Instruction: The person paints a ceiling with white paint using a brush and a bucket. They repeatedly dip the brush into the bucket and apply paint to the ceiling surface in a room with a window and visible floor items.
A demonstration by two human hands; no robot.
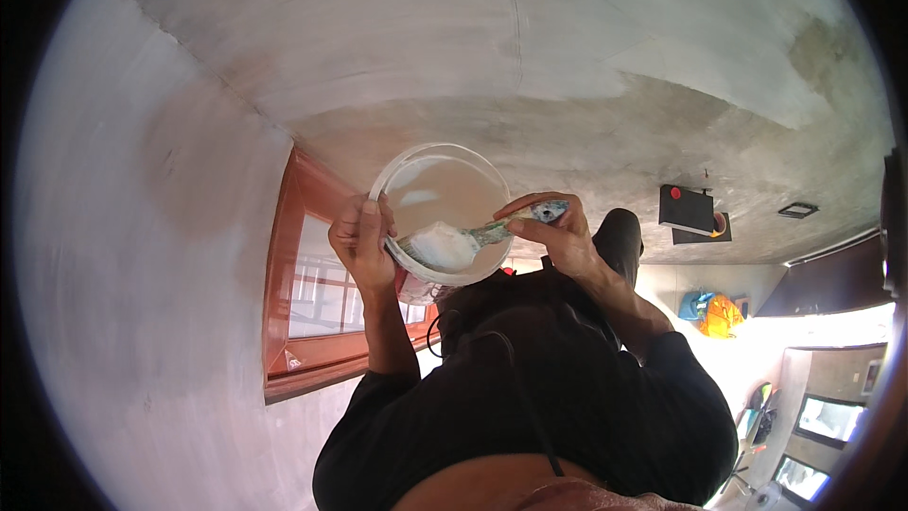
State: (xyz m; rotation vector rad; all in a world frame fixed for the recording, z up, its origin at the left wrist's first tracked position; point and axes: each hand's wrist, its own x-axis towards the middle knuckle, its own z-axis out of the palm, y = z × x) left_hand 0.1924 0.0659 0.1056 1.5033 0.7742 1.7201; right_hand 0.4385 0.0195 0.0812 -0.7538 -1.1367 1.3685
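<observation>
A round whitish bucket is tilted so that its mouth shows, with a milky layer on its inner walls. My left hand grips its left rim, fingers over the edge. Over the bucket's mouth lies a flat paintbrush, its wide end at the lower left inside the rim. A thick white mass, paint or filler, sits on that wide end. My right hand is closed round the smeared, greenish handle, whose holed tip sticks out past the fingers. The bucket's underside is mostly hidden.
Around me are patchy grey-white plastered walls with damp-looking areas and a crack. An orange-brown framed window is at the left. On the right are a black box, blue and orange items and bright panes.
</observation>
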